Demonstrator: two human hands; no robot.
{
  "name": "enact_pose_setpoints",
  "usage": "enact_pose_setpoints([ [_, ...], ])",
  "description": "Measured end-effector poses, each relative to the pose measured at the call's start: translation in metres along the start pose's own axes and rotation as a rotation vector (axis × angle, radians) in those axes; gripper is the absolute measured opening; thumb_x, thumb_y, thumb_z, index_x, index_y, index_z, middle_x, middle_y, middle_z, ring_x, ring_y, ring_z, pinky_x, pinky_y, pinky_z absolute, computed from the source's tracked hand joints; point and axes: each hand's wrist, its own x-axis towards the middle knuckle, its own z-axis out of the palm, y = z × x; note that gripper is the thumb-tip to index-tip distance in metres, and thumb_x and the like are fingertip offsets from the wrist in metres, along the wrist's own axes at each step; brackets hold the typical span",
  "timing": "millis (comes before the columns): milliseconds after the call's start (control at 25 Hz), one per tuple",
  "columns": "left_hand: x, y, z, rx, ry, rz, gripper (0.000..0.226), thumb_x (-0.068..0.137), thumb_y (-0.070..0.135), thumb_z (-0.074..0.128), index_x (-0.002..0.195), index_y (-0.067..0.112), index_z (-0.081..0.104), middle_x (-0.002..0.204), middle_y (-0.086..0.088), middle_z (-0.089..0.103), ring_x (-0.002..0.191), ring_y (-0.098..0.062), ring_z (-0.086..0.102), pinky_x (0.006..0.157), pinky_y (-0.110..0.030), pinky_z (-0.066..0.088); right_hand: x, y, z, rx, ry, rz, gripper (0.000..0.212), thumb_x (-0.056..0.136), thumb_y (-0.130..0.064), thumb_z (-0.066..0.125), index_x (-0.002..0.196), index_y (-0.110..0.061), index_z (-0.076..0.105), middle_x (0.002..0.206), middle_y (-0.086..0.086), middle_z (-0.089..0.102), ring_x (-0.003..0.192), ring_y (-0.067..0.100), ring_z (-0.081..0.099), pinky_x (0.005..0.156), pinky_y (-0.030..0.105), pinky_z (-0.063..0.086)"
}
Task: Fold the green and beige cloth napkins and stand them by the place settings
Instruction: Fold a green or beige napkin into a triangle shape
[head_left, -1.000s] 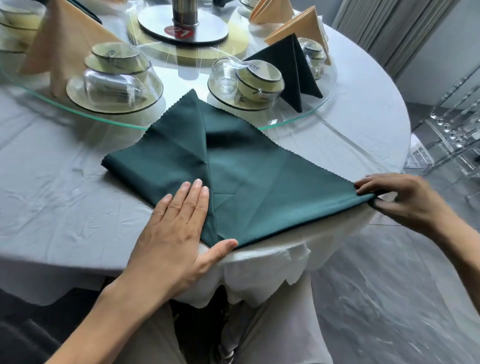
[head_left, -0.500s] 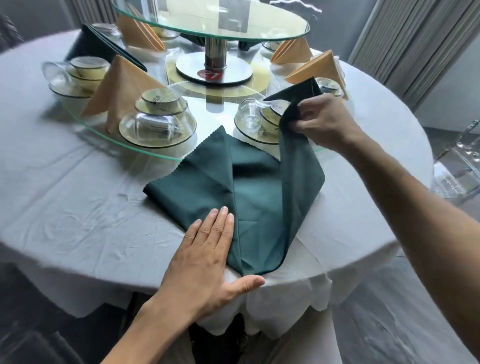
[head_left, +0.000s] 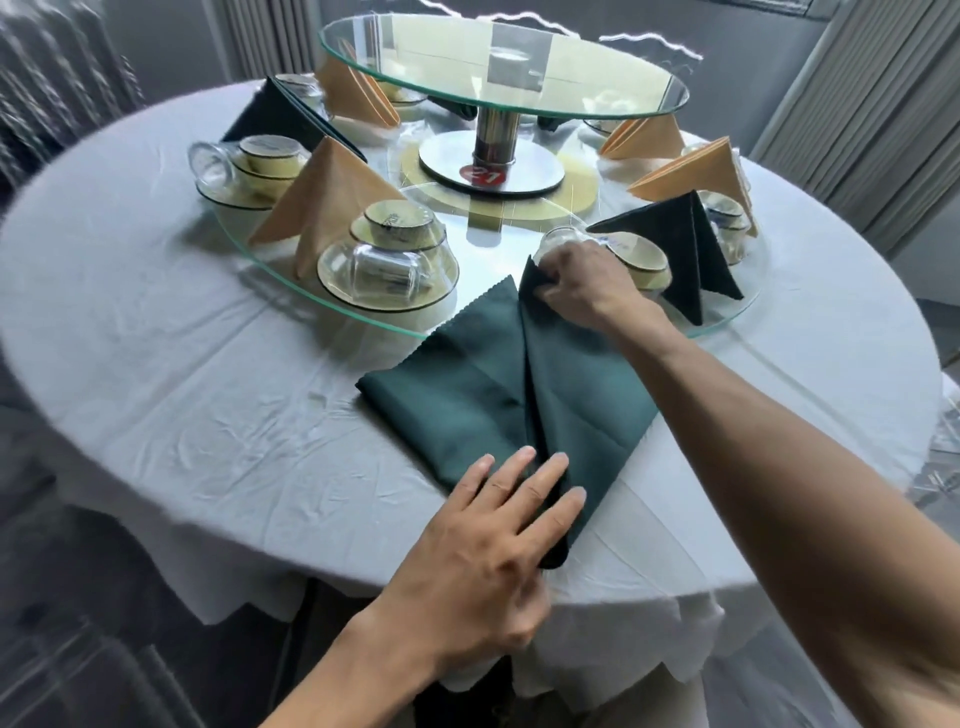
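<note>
Since half a second ago, the right hand (head_left: 582, 291) has carried the green napkin's (head_left: 498, 395) right flap down to the top corner, where its curled fingers pinch the point, though the pinch itself is partly hidden. Nearer the body, the left hand (head_left: 498, 551) lies flat with fingers spread, pressing the bottom tip against the white tablecloth (head_left: 208, 415) near the table edge.

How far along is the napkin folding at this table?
Done: several beige napkins and a green napkin already stand by the settings. In hand: the right hand pinches the flat green napkin at its far corner while the left hand presses the near point. Left: finishing and standing it.
</note>
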Motion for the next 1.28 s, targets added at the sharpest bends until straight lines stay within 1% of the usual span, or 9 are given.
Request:
enact_pose_setpoints([
  [200, 0.004, -0.003, 0.0, 0.103, 0.154, 0.145, 0.012, 0.084, 0.019, 0.054, 0.084, 0.015, 0.066, 0.099, -0.003, 0.069, 0.093, -0.025, 0.064, 0.076, -0.039, 0.05, -0.004, -0.003, -0.004, 0.055, -0.027, 0.043, 0.01, 0.07, -0.008, 0.058, 0.064, -0.005, 0.051, 0.066, 0.008, 0.05, 0.074, 0.034, 0.055, 0.058, 0.032, 0.043],
  [280, -0.003, -0.008, -0.005, 0.111, 0.177, 0.171, 0.015, 0.083, 0.016, 0.054, 0.068, 0.016, 0.057, 0.079, -0.001, 0.063, 0.078, -0.025, 0.062, 0.067, -0.039, 0.049, -0.005, -0.004, -0.005, 0.102, -0.049, 0.067, 0.002, 0.069, -0.004, 0.057, 0.069, -0.003, 0.055, 0.067, 0.01, 0.054, 0.075, 0.034, 0.056, 0.057, 0.031, 0.042],
  [360, -0.014, -0.011, -0.015, 0.099, 0.189, 0.161, 0.017, 0.08, 0.021, 0.059, 0.064, 0.016, 0.057, 0.078, 0.002, 0.064, 0.079, -0.024, 0.061, 0.068, -0.039, 0.048, -0.009, -0.005, -0.008, 0.167, -0.099, 0.066, 0.017, 0.071, -0.001, 0.058, 0.085, -0.009, 0.065, 0.079, 0.007, 0.063, 0.082, 0.029, 0.061, 0.064, 0.03, 0.047],
  [520, -0.031, -0.011, -0.026, 0.077, 0.195, 0.09, 0.028, 0.085, 0.041, 0.064, 0.07, 0.017, 0.065, 0.103, 0.004, 0.069, 0.091, -0.022, 0.061, 0.074, -0.037, 0.048, -0.014, -0.009, 0.0, 0.164, -0.118, 0.06, 0.045, 0.078, -0.002, 0.058, 0.119, -0.02, 0.059, 0.097, 0.005, 0.061, 0.092, 0.027, 0.06, 0.071, 0.029, 0.044],
  [680, -0.029, -0.008, -0.023, -0.011, 0.217, 0.059, 0.017, 0.09, 0.025, 0.061, 0.099, 0.014, 0.07, 0.114, 0.0, 0.066, 0.094, -0.023, 0.063, 0.074, -0.037, 0.052, -0.02, -0.016, 0.01, -0.015, -0.008, 0.017, 0.05, 0.082, -0.007, 0.058, 0.13, -0.018, 0.048, 0.112, 0.012, 0.062, 0.101, 0.034, 0.059, 0.08, 0.04, 0.05],
  [840, -0.023, -0.02, -0.031, -0.033, 0.192, 0.07, 0.021, 0.087, 0.023, 0.064, 0.105, 0.013, 0.069, 0.104, 0.001, 0.064, 0.088, -0.021, 0.06, 0.076, -0.033, 0.052, -0.034, -0.027, 0.011, -0.017, 0.218, -0.006, 0.02, 0.087, -0.017, 0.058, 0.107, -0.015, 0.057, 0.1, 0.007, 0.061, 0.086, 0.028, 0.059, 0.068, 0.035, 0.047],
  [960, -0.026, -0.015, -0.029, -0.012, 0.189, 0.071, 0.027, 0.088, 0.038, 0.065, 0.101, 0.016, 0.07, 0.097, 0.001, 0.062, 0.082, -0.019, 0.057, 0.07, -0.029, 0.05, -0.034, -0.033, 0.012, 0.175, -0.057, 0.153, 0.022, 0.085, -0.037, 0.061, 0.088, -0.017, 0.07, 0.088, 0.006, 0.068, 0.08, 0.025, 0.061, 0.067, 0.027, 0.043],
  [1040, -0.03, -0.01, -0.023, -0.014, 0.187, 0.067, 0.027, 0.088, 0.039, 0.065, 0.101, 0.016, 0.07, 0.097, 0.001, 0.062, 0.081, -0.019, 0.057, 0.069, -0.03, 0.05, -0.033, -0.036, 0.016, 0.223, -0.072, 0.211, 0.032, 0.081, -0.046, 0.063, 0.084, -0.016, 0.071, 0.087, 0.007, 0.069, 0.082, 0.026, 0.063, 0.068, 0.028, 0.046],
  [1280, -0.035, -0.009, -0.015, -0.005, 0.213, 0.069, 0.031, 0.087, 0.039, 0.068, 0.107, 0.015, 0.069, 0.105, 0.0, 0.065, 0.089, -0.022, 0.061, 0.072, -0.036, 0.05, -0.022, -0.043, 0.026, 0.345, 0.011, 0.308, 0.015, 0.083, -0.028, 0.061, 0.094, -0.022, 0.069, 0.103, 0.004, 0.071, 0.1, 0.026, 0.064, 0.081, 0.03, 0.049],
])
